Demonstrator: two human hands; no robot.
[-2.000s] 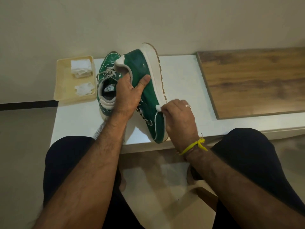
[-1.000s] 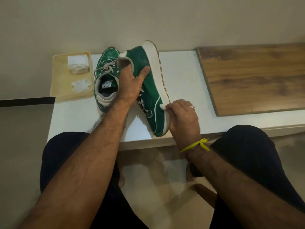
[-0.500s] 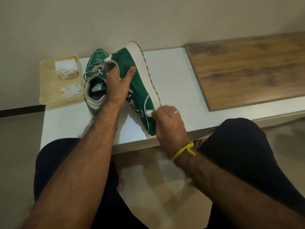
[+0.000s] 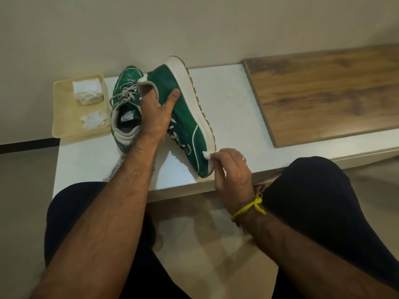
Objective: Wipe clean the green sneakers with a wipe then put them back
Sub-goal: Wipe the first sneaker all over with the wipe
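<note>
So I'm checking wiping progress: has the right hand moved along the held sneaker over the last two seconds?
Barely: the right hand with the wipe stays by the held sneaker's toe.

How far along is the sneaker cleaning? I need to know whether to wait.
Midway. The left hand holds one sneaker tilted on its side while the right hand presses a wipe near its toe. The other sneaker stands on the white table; whether it is cleaned is unclear. Putting both back remains.
</note>
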